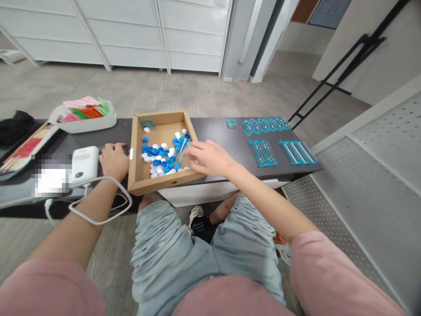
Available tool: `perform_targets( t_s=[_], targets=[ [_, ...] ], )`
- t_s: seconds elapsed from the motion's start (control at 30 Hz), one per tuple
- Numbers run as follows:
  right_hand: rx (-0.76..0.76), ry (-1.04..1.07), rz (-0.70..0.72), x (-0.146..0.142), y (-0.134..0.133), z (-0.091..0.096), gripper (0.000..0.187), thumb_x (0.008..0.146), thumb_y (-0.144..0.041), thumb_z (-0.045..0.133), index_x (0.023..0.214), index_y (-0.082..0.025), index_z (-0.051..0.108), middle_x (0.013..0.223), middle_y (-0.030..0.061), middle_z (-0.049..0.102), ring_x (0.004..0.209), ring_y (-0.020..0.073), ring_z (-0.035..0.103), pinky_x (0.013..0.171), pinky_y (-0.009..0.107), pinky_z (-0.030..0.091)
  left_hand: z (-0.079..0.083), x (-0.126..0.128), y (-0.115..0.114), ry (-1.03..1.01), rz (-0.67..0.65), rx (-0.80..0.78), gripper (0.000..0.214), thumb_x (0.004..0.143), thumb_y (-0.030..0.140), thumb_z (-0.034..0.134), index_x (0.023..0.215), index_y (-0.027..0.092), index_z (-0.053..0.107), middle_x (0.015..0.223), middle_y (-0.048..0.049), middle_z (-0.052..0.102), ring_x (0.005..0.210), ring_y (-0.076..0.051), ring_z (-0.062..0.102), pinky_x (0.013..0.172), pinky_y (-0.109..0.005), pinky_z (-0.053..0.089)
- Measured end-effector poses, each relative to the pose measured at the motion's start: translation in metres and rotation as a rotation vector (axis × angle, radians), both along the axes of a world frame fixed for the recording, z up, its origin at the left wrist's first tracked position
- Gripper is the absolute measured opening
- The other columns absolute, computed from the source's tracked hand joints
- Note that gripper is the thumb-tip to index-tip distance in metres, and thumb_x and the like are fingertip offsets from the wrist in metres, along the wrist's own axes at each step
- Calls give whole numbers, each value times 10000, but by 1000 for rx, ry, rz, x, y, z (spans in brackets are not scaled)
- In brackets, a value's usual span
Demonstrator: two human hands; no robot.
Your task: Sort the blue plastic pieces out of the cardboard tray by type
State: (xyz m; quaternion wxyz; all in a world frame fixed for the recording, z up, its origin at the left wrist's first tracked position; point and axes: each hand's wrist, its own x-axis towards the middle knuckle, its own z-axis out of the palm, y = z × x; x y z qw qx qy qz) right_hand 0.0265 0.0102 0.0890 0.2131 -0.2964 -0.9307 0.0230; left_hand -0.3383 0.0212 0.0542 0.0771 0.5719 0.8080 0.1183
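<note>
My right hand (pixel 208 159) reaches over the right wall of a cardboard box (pixel 162 183). Its fingers are closed on a clear tube piece (pixel 182 151) with teal ends, tilted above the box floor. Beneath and beside it lie many small blue hexagonal pieces (pixel 154 151) and white hexagonal pieces (pixel 164 145). A square teal frame piece (pixel 148 123) sits in the box's far left corner. My left hand (pixel 114 160) rests on the dark table just left of the box, fingers loosely bent. A small black thing (pixel 125 150) by its fingers is partly hidden.
On the table's right stand curved clear tubes (pixel 265 125), wavy tubes (pixel 263 153), straight tubes (pixel 298 152) and a small teal piece (pixel 231 123). At left are a white device (pixel 85 164) with a cable (pixel 98 223), and a white basket (pixel 88 126) of colourful sticks.
</note>
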Motion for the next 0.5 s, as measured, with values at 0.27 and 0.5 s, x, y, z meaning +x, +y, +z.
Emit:
perform_targets(
  t_s=[0.27, 0.5],
  targets=[
    [59, -543, 12, -74, 67, -19, 458, 975, -83, 788, 1404, -227, 712, 1481, 114, 755, 1152, 279, 791, 938, 391, 562, 6, 3, -4, -23, -7, 3, 637, 1214, 368, 425, 1695, -34, 539, 1669, -364, 454, 1603, -531, 452, 1334, -635, 351],
    [-74, -73, 5, -47, 55, -6, 387, 1121, -146, 610, 1501, -221, 628, 1592, 130, 672, 1292, 272, 726, 998, 383, 603, -5, -1, 1, 24, 14, 23, 700, 1135, 392, 378, 1665, -23, 570, 1682, -364, 462, 1590, -548, 459, 1336, -687, 367]
  ],
)
